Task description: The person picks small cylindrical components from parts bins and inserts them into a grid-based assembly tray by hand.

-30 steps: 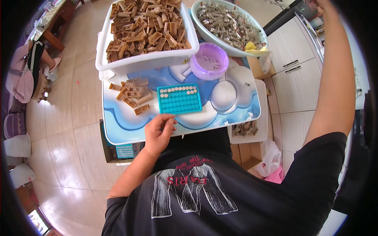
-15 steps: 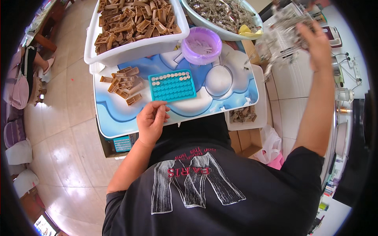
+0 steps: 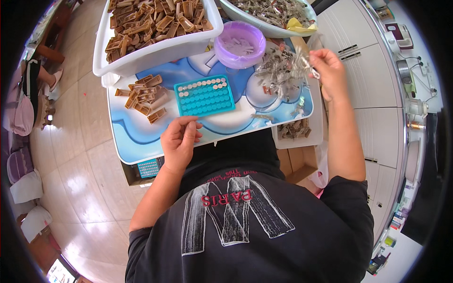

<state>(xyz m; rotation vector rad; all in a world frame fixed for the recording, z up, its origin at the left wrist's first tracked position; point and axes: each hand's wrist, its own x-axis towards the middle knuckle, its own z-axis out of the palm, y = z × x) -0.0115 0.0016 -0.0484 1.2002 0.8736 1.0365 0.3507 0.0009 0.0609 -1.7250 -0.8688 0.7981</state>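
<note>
My left hand (image 3: 179,144) rests at the table's front edge, below the teal tray (image 3: 205,109), with its fingers curled in and the thumb against the index finger; anything inside them is hidden. Round silvery button-like discs (image 3: 203,83) fill the tray's top row and part of the second. At the right, my right hand (image 3: 329,73) is raised with its fingers closed on a bunch of small clear parts with thin wires (image 3: 302,60). Just left of it, a loose heap of these clear wired parts (image 3: 278,75) covers the table's right side.
Brown plastic casings (image 3: 145,96) lie in a small pile left of the tray. Behind stand a white bin (image 3: 163,53) of casings, a purple-lined bowl (image 3: 240,61) of pale strips and a light blue basin (image 3: 264,29). A box of parts (image 3: 302,141) sits under the right edge.
My right hand has come left and down from the far right, and a heap of clear wired parts now lies on the table. My left hand stays nearly where it was.
</note>
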